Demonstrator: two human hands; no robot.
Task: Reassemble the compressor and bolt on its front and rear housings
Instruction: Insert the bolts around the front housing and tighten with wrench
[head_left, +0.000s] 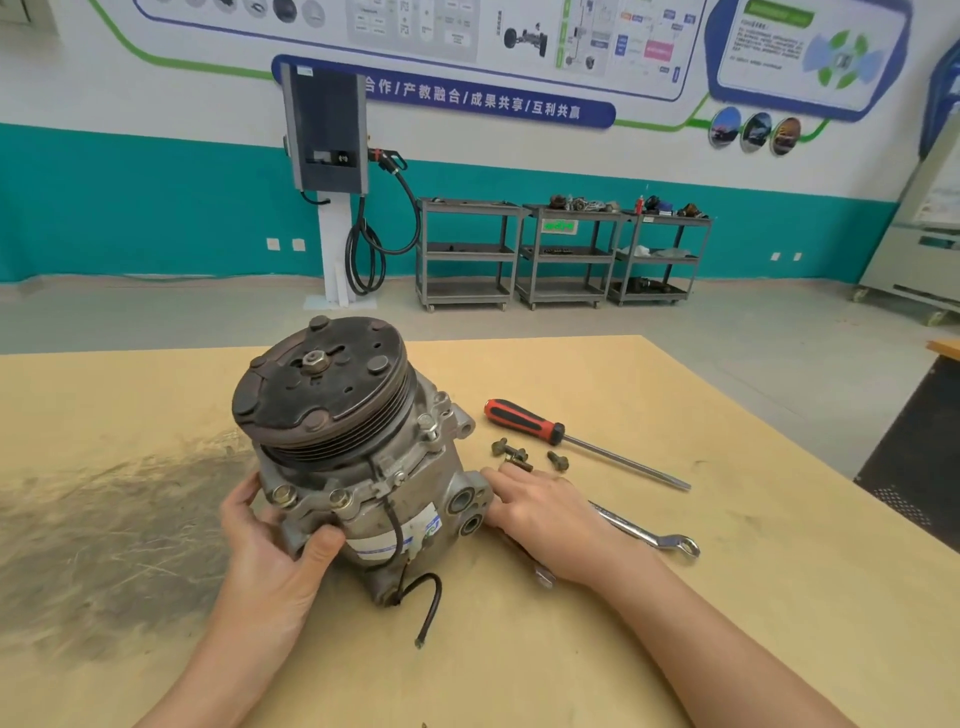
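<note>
Head view: Two hands steady a compressor on a workshop desk

Head-camera frame shows the compressor (358, 457) standing tilted on the tan desk (727, 597), its dark clutch pulley (319, 382) facing up and away. The left hand (275, 540) grips the housing's lower left side, thumb curled over a mounting ear and fingers (244, 493) wrapped behind. The right hand (550, 519) rests against the right side by the two round ports (465, 512), its fingers straight and relaxed, holding nothing. A loose black wire (428, 597) trails from the body toward the viewer. Just beyond the right hand lie several bolts (524, 457); past them, a red-and-black screwdriver (571, 439). A chrome wrench (649, 532) lies beside the right wrist. Dark grime smears the desk's left part. Against the teal-and-white far wall stand three grey carts (561, 254) and a charging unit (327, 135).
</note>
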